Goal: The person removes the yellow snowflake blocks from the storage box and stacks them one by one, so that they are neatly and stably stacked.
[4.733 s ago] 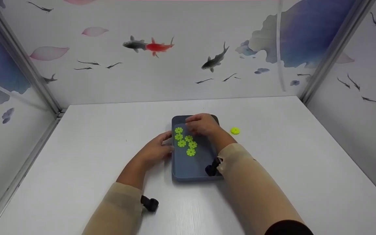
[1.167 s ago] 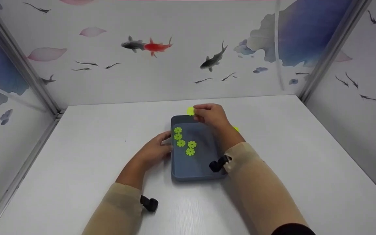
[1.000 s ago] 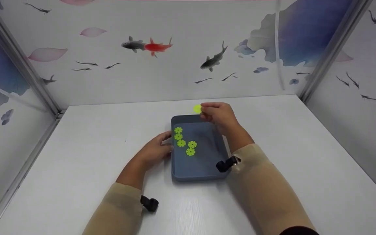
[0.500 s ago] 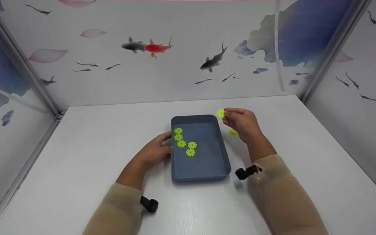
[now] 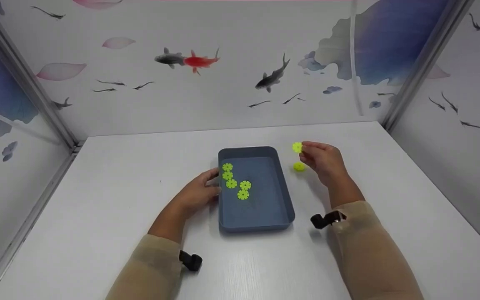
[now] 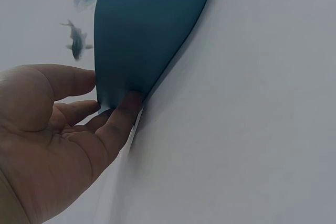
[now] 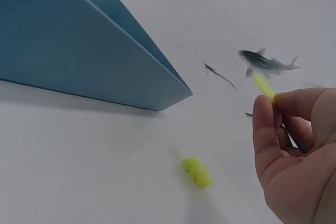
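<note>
In the head view my left hand (image 5: 196, 193) rests against the left outer wall of a blue-grey rectangular tray (image 5: 265, 196). The left wrist view shows the fingertips (image 6: 128, 103) touching that wall without curling round it. Right of the tray, my right hand (image 5: 325, 162) pinches a yellow-green notched plastic disc (image 5: 297, 147) between thumb and fingers, held up off the table. Below that disc, a small stack of yellow-green discs (image 5: 299, 166) stands on the table; the right wrist view shows the stack (image 7: 197, 172) too. Several matching discs (image 5: 231, 183) lie flat inside the tray, towards its left side.
The white table (image 5: 111, 200) runs back to a wall printed with fish (image 5: 273, 77). Side panels with metal posts (image 5: 427, 62) stand left and right. A small black camera (image 5: 323, 219) sticks out from the right sleeve, and another camera (image 5: 191, 261) from the left.
My right hand has taken one disc from the tray, raised it over the far edge, and carried it right towards the stack. My left hand has stayed at the tray's side.
</note>
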`<control>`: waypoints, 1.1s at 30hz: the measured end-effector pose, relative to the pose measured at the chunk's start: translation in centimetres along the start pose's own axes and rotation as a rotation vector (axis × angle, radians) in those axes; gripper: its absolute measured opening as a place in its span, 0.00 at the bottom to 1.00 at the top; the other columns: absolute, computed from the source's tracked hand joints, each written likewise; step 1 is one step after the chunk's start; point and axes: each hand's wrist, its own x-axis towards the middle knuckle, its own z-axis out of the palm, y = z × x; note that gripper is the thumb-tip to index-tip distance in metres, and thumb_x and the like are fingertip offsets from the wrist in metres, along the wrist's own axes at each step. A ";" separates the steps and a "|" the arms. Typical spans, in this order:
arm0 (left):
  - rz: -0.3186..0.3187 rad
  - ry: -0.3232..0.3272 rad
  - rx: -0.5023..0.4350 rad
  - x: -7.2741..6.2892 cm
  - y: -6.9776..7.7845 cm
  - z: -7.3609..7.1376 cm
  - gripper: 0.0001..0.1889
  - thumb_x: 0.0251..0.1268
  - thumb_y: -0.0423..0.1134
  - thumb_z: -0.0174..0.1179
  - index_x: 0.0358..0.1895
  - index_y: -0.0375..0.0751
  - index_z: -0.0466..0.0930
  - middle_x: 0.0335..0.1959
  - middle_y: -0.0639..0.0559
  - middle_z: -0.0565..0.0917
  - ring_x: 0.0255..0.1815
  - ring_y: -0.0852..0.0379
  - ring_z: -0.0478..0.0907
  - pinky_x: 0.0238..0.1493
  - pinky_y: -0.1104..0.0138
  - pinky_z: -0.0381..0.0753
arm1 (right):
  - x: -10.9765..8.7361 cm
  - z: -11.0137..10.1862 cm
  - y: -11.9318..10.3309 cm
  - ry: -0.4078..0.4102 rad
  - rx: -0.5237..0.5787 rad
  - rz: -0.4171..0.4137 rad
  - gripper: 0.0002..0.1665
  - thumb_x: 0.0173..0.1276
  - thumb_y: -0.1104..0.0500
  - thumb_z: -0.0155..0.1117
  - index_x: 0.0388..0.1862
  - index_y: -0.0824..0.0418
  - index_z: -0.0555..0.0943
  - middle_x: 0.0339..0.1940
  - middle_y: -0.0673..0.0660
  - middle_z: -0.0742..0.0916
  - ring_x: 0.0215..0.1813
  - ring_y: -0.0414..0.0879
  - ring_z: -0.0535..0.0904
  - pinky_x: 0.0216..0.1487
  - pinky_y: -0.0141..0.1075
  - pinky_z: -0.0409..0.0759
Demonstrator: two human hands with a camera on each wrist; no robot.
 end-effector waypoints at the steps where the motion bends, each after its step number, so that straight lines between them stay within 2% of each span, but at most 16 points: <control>1: 0.000 0.000 0.001 0.0 0.0 0.0 0.37 0.78 0.34 0.57 0.86 0.51 0.59 0.88 0.52 0.59 0.85 0.44 0.66 0.81 0.50 0.74 | 0.1 -0.2 0.1 0.002 -0.006 0.003 0.21 0.79 0.57 0.68 0.66 0.63 0.83 0.54 0.54 0.88 0.45 0.40 0.88 0.57 0.28 0.89; 6: -0.009 0.006 0.016 0.2 0.0 0.0 0.36 0.78 0.35 0.57 0.86 0.53 0.60 0.88 0.53 0.60 0.85 0.44 0.67 0.81 0.50 0.73 | 0.7 -1.0 0.9 0.025 -0.053 0.033 0.21 0.80 0.56 0.66 0.68 0.61 0.83 0.56 0.54 0.87 0.48 0.41 0.87 0.57 0.28 0.89; 14: -0.004 -0.015 -0.002 0.2 0.1 -0.1 0.36 0.79 0.33 0.56 0.86 0.52 0.59 0.88 0.54 0.60 0.83 0.46 0.71 0.79 0.50 0.76 | 1.6 -2.0 2.3 0.061 -0.117 0.095 0.21 0.81 0.58 0.63 0.69 0.61 0.82 0.57 0.54 0.86 0.45 0.40 0.85 0.53 0.27 0.88; 19: -0.007 -0.009 0.003 0.2 0.0 -0.1 0.36 0.79 0.33 0.56 0.86 0.52 0.59 0.88 0.54 0.60 0.84 0.46 0.69 0.80 0.50 0.75 | 1.6 -2.0 3.0 0.081 -0.097 0.136 0.20 0.80 0.58 0.65 0.67 0.59 0.82 0.62 0.57 0.84 0.49 0.43 0.84 0.56 0.29 0.88; 25: -0.013 -0.002 0.003 0.3 -0.1 -0.1 0.37 0.78 0.34 0.57 0.86 0.52 0.59 0.88 0.53 0.60 0.84 0.45 0.68 0.80 0.50 0.75 | 1.6 -1.9 3.3 0.087 -0.108 0.142 0.21 0.79 0.59 0.67 0.68 0.60 0.82 0.64 0.58 0.82 0.53 0.45 0.84 0.58 0.30 0.87; 33: -0.012 0.000 0.008 0.3 -0.1 -0.1 0.37 0.78 0.34 0.57 0.86 0.52 0.59 0.88 0.53 0.60 0.85 0.45 0.66 0.81 0.49 0.74 | 1.6 -1.7 3.4 0.099 -0.208 0.127 0.21 0.79 0.59 0.67 0.67 0.62 0.83 0.64 0.59 0.83 0.53 0.45 0.83 0.55 0.30 0.88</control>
